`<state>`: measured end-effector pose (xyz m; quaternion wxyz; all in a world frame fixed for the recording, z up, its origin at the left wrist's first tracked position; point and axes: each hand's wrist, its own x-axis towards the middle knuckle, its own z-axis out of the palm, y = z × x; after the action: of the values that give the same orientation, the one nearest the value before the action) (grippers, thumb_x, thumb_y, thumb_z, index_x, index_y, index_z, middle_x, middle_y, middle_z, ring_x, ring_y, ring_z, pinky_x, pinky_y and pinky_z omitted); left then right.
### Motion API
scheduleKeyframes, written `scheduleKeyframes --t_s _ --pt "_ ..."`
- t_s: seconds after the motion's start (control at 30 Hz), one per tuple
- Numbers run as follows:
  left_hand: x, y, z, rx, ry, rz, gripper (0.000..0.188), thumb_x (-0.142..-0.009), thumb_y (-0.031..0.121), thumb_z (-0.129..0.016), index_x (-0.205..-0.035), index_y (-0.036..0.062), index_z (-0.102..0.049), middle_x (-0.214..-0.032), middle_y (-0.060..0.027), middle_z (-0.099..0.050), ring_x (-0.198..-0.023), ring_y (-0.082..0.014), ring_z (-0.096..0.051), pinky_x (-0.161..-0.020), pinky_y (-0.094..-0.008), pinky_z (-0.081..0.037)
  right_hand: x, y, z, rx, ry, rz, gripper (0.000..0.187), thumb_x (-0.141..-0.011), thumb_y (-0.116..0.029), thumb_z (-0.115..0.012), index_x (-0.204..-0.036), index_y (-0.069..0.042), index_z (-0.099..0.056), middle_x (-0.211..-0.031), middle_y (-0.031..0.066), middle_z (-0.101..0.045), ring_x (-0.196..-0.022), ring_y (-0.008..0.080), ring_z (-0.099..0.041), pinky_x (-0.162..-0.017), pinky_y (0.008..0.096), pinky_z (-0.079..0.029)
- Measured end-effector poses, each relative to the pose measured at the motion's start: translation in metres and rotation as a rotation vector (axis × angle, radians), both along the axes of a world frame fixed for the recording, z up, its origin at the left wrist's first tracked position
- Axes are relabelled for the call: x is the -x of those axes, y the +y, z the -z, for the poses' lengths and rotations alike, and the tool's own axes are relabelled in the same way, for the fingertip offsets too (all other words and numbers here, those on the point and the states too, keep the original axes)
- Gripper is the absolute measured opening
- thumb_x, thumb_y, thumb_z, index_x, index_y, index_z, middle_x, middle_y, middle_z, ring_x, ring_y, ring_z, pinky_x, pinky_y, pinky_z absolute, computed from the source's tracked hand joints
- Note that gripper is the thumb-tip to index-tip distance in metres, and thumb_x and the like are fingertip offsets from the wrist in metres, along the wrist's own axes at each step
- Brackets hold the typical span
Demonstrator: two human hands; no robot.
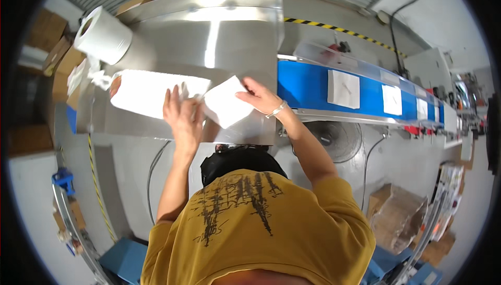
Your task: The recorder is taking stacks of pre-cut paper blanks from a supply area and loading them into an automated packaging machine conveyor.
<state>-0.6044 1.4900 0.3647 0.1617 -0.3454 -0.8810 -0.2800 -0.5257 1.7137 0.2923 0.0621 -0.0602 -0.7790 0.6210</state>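
Here the right hand (pixel 259 97) lies flat, fingers spread, on a white sheet (pixel 228 106) on the steel table (pixel 219 40), left of the blue belt (pixel 308 87). Left hand (pixel 182 115) open, pressing the paper strip (pixel 151 93) alongside. Sheet looks light, limp, easily creased; best pinched at a corner.

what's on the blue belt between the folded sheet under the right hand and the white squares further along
Nothing: in the head view the blue belt is bare between the folded white sheet under the right hand and the nearest white square.
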Motion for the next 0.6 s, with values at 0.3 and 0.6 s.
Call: scheduleKeyframes --t_s 0.3,0.6 --pt "0.003 -0.008 0.009 -0.037 -0.004 0.007 0.03 -0.083 -0.002 -0.06 -0.11 0.0077 -0.066 -0.133 -0.0189 -0.048 -0.125 -0.0399 -0.04 -0.102 -0.0485 -0.036 -0.108 0.148 0.063 -0.85 -0.176 1.141 0.044 -0.087 -0.042 -0.061 -0.107 -0.002 -0.057 -0.094 0.0214 -0.063 -0.082 0.0377 -0.06 -0.075 0.0451 -0.048" --pt "-0.001 -0.009 0.003 0.057 0.044 0.094 0.028 -0.077 0.001 -0.065 -0.102 0.0109 -0.069 -0.137 -0.0153 -0.045 -0.13 -0.0399 -0.034 -0.104 -0.0515 -0.028 0.01 -0.01 -0.04 -0.118 0.031 -0.059 0.049 -0.073 -0.018 -0.076 -0.116 -0.006 -0.056 -0.125 0.0099 -0.053 -0.111 0.028 -0.052 -0.095 0.0372 -0.043"
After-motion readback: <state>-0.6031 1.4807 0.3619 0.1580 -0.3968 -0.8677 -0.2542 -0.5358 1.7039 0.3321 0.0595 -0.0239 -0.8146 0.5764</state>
